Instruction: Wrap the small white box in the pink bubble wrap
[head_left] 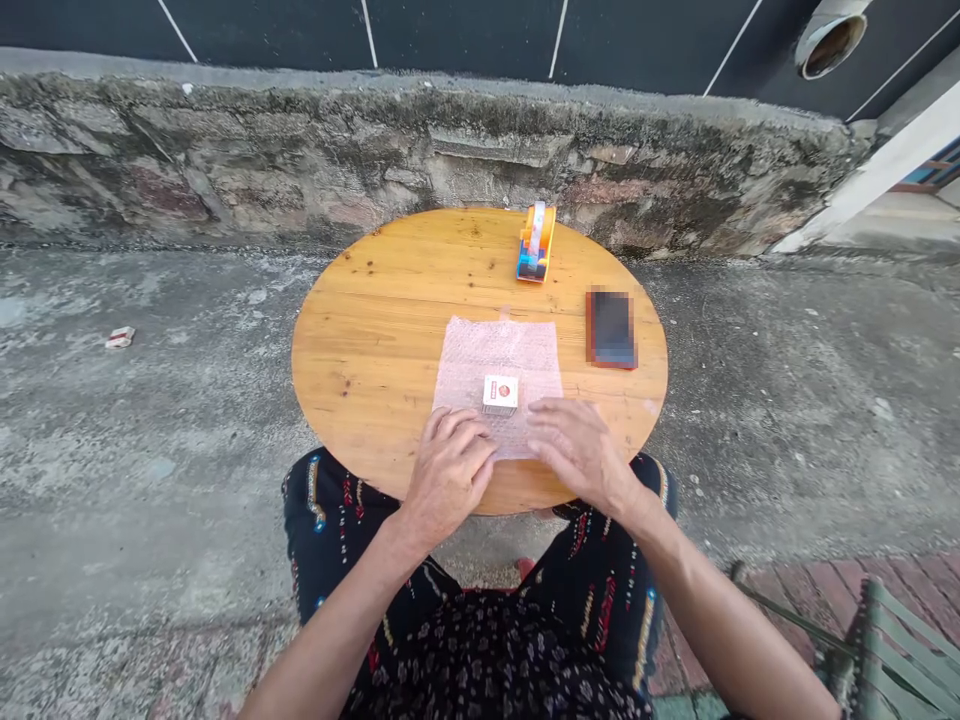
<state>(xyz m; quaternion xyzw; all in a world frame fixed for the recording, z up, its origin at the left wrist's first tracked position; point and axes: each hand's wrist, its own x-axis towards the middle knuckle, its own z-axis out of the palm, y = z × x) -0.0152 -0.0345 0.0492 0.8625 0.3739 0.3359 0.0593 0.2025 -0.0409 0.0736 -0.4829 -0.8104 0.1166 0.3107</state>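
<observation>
A small white box with red print stands on a sheet of pinkish bubble wrap on the round wooden table. My left hand rests at the sheet's near left edge, just below the box, fingers stretched forward and slightly bent. On the other side, my right hand lies over the sheet's near right part with its fingers extended toward the box. Neither hand visibly grips the box; a small gap shows between it and the right fingertips. Whether the fingers press on the wrap is hard to make out.
A tape dispenser in orange and blue stands at the table's far side. A dark, blurred-out flat object with a red edge lies at the right. The wooden table stands before a stone wall base. A green chair is at lower right.
</observation>
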